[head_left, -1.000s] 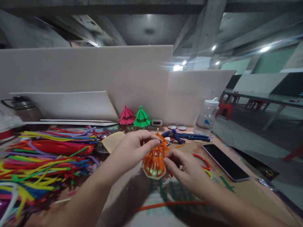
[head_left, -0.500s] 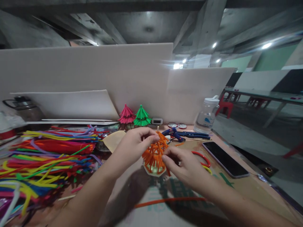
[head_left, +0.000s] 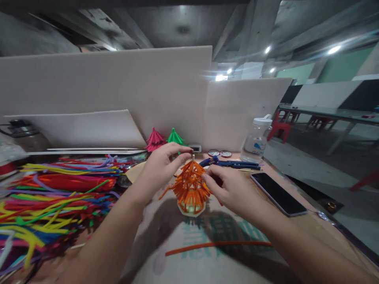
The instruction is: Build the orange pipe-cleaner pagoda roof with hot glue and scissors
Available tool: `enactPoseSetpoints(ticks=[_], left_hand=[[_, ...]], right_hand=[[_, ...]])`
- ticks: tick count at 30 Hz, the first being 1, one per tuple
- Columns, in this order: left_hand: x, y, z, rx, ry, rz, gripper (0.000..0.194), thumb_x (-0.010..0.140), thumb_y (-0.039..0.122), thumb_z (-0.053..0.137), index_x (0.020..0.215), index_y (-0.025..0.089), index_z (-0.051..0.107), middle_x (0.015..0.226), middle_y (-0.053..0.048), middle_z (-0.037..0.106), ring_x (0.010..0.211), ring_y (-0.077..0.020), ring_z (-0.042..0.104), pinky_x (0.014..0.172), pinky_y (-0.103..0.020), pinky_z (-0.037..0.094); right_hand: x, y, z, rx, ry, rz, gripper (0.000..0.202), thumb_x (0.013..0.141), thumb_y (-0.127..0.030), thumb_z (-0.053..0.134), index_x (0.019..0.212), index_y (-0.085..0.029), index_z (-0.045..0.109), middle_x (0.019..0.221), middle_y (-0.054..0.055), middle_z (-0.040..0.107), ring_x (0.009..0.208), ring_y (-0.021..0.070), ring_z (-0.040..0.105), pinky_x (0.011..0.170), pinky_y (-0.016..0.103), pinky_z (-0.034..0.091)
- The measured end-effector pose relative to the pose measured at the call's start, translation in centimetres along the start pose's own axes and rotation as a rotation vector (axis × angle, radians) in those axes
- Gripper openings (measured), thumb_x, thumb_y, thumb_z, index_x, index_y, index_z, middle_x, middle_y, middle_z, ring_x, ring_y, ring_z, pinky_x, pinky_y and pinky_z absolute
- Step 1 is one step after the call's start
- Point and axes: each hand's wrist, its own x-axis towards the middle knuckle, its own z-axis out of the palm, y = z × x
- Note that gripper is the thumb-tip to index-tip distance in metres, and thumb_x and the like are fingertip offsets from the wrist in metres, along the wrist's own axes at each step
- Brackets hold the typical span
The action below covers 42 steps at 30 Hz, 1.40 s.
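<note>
At far left, a dark-lidded bottle (head_left: 26, 136) stands behind a broad heap of fuzzy craft stems (head_left: 59, 197) in red, yellow, purple, green and blue. A tall pale panel (head_left: 166, 90) backs the work surface, under a grey concrete ceiling (head_left: 180, 23). The left hand (head_left: 161, 163) has thumb and forefinger slightly apart near the tip of an orange tiered model (head_left: 192, 189), which stands upright at centre on cardboard (head_left: 183, 272) printed with green characters. A loose orange stem (head_left: 213, 245) lies in front of it. The right hand (head_left: 229, 183) has its fingertips drawn close at the model's right side; whether they grip it, I cannot tell. Further right come a clear water bottle (head_left: 256, 142), a phone (head_left: 278, 193) lying flat, then, across the grey floor, a red stool (head_left: 280, 130) and a long table (head_left: 325, 113)
</note>
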Motion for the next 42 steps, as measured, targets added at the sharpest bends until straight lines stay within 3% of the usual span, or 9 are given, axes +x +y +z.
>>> enactPoseSetpoints(ticks=[5,15,26,42], left_hand=[[1.5,-0.2,0.2,0.053,-0.108,0.049,0.017,0.088,0.031,0.063,0.091,0.02,0.075,0.093,-0.004,0.073,0.087,-0.018,0.067,0.081,-0.029,0.049],[0.4,0.9,1.7,0.038,-0.031,0.006,0.013,0.087,0.027,0.064,0.088,0.02,0.075,0.085,-0.002,0.075,0.077,-0.0163,0.067,0.078,-0.028,0.05],[0.2,1.1,1.9,-0.019,-0.02,-0.041,0.015,0.087,0.03,0.064,0.088,0.02,0.075,0.086,-0.003,0.075,0.079,-0.0181,0.068,0.082,-0.03,0.052],[0.2,1.3,1.8,-0.031,-0.035,-0.032,0.015,0.087,0.029,0.064,0.087,0.019,0.075,0.086,-0.003,0.075,0.078,-0.0175,0.068,0.081,-0.029,0.052]], right_hand=[[-0.1,0.5,-0.1,0.004,0.008,-0.002,0.027,0.093,-0.023,0.049,0.066,-0.019,0.048,0.06,-0.003,0.053,0.054,0.0112,0.044,0.053,0.025,0.027],[-0.6,0.8,-0.2,-0.038,0.043,-0.039,0.03,0.094,-0.027,0.048,0.065,-0.019,0.046,0.057,-0.003,0.05,0.052,0.0108,0.043,0.052,0.026,0.023],[-0.8,0.3,-0.1,-0.179,0.057,-0.113,0.029,0.091,-0.025,0.048,0.064,-0.019,0.043,0.056,-0.003,0.051,0.05,0.01,0.043,0.051,0.026,0.021],[-0.5,0.5,0.3,-0.208,0.074,-0.119,0.029,0.091,-0.024,0.049,0.063,-0.019,0.043,0.051,-0.004,0.048,0.046,0.0088,0.04,0.05,0.025,0.019]])
